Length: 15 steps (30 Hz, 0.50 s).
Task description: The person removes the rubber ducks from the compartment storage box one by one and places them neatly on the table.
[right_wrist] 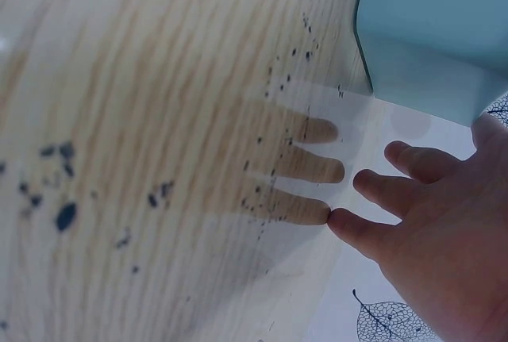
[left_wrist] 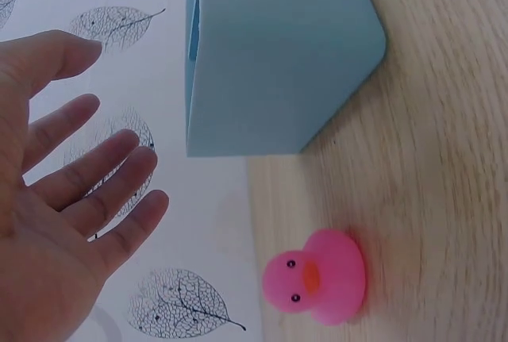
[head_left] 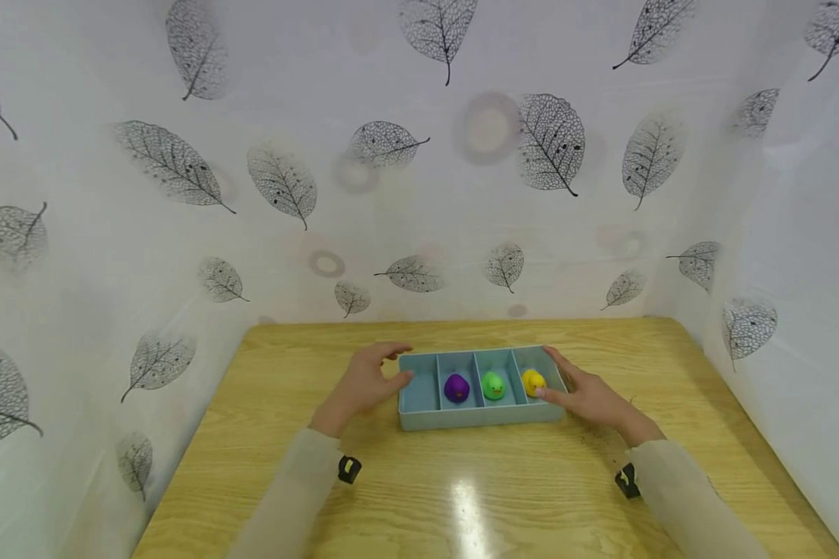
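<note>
A light blue divided tray (head_left: 482,418) lies across the table. From left to right, a purple rubber duck (head_left: 457,388), a green rubber duck (head_left: 493,386) and a yellow rubber duck (head_left: 532,381) sit in its compartments, leaving the leftmost one bare. My left hand (head_left: 367,384) is at the tray's left end, fingers spread and loosely bent, holding nothing. Around the right end my right hand (head_left: 590,396) is spread, thumb at the front rim by the yellow duck and fingers toward the back corner. The left wrist view shows a pink rubber duck (left_wrist: 337,282) on the table beyond the tray's left end.
The wooden table (head_left: 405,497) meets a pale leaf-printed sheet (head_left: 419,210) at the back, and similar sheets rise along both sides. Small dark specks (right_wrist: 66,215) mark the table near the right hand. Each wrist carries a black strap device (head_left: 349,469).
</note>
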Motion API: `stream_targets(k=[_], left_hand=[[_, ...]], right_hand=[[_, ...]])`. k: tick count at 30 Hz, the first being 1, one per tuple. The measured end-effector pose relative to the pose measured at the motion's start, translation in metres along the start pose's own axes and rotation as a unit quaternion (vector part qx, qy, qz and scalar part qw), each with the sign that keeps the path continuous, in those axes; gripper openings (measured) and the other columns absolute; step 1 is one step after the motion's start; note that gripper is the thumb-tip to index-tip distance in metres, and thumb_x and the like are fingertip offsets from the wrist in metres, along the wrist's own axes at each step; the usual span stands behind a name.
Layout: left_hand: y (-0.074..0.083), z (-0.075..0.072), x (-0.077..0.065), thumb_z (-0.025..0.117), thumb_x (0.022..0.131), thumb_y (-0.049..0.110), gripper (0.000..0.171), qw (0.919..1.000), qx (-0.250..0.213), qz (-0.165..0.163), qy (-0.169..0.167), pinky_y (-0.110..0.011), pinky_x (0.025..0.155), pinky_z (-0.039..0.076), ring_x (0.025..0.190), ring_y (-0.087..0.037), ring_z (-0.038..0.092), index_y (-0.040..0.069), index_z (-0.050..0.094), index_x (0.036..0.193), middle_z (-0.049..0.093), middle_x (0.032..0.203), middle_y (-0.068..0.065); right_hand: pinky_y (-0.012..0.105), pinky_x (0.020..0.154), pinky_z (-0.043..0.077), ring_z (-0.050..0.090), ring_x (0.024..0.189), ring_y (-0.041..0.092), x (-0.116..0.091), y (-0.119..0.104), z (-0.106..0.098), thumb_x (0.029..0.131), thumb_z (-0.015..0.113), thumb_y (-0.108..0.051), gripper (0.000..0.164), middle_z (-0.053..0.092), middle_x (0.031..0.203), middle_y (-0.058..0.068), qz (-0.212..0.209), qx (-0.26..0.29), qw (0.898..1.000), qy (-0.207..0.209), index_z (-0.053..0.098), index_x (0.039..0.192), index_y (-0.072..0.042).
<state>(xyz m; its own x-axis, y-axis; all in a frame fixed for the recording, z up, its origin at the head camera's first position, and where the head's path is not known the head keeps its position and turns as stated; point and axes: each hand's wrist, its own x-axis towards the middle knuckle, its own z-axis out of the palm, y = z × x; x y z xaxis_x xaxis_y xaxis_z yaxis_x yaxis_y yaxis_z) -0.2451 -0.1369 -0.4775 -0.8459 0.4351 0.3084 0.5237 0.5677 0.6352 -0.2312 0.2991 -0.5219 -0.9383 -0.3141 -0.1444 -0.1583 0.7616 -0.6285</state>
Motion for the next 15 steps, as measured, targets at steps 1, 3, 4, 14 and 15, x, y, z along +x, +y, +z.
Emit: stream_targets(k=[1,3,4,14,15], left_hand=[[0.000,0.002,0.001,0.077,0.093,0.019,0.046,1.0000,-0.003,0.004,-0.002,-0.053,0.095,0.056,0.114,-0.039,0.069,0.001,0.068,0.135,0.073,0.132,-0.016],[0.001,0.005,0.004,0.077,0.094,0.019,0.046,0.9999,-0.013,0.010,-0.004,-0.055,0.095,0.056,0.113,-0.040,0.068,0.001,0.067,0.135,0.072,0.131,-0.018],[0.001,0.006,0.005,0.077,0.094,0.019,0.045,0.9998,-0.017,0.011,-0.006,-0.056,0.095,0.056,0.113,-0.040,0.068,0.001,0.067,0.135,0.072,0.131,-0.019],[0.011,0.020,0.013,0.076,0.094,0.017,0.048,0.9981,-0.052,-0.006,-0.032,-0.059,0.105,0.054,0.121,-0.043,0.066,0.000,0.065,0.138,0.069,0.134,-0.021],[0.012,0.021,0.014,0.075,0.094,0.017,0.048,0.9978,-0.056,-0.005,-0.035,-0.059,0.106,0.053,0.121,-0.043,0.065,0.000,0.065,0.138,0.069,0.135,-0.022]], right_hand=[[0.079,0.108,0.039,0.036,0.144,0.065,0.000,0.000,0.000,0.102,0.060,-0.059,0.093,0.020,0.171,0.032,0.000,0.002,1.000,0.000,0.001,0.170,-0.037],[0.079,0.108,0.038,0.035,0.144,0.065,0.001,-0.001,-0.001,0.102,0.060,-0.058,0.092,0.019,0.171,0.031,0.000,0.006,1.000,-0.002,0.001,0.170,-0.038],[0.080,0.108,0.037,0.034,0.145,0.066,0.001,-0.001,-0.001,0.102,0.060,-0.058,0.092,0.018,0.172,0.030,-0.001,0.008,1.000,-0.002,0.001,0.170,-0.038],[0.080,0.108,0.038,0.034,0.144,0.066,0.001,0.001,0.000,0.102,0.061,-0.059,0.093,0.019,0.171,0.031,0.005,0.001,1.000,-0.002,0.001,0.170,-0.037],[0.080,0.108,0.037,0.034,0.145,0.066,0.001,0.001,0.000,0.102,0.061,-0.059,0.093,0.019,0.171,0.031,0.005,0.002,1.000,-0.002,0.001,0.170,-0.037]])
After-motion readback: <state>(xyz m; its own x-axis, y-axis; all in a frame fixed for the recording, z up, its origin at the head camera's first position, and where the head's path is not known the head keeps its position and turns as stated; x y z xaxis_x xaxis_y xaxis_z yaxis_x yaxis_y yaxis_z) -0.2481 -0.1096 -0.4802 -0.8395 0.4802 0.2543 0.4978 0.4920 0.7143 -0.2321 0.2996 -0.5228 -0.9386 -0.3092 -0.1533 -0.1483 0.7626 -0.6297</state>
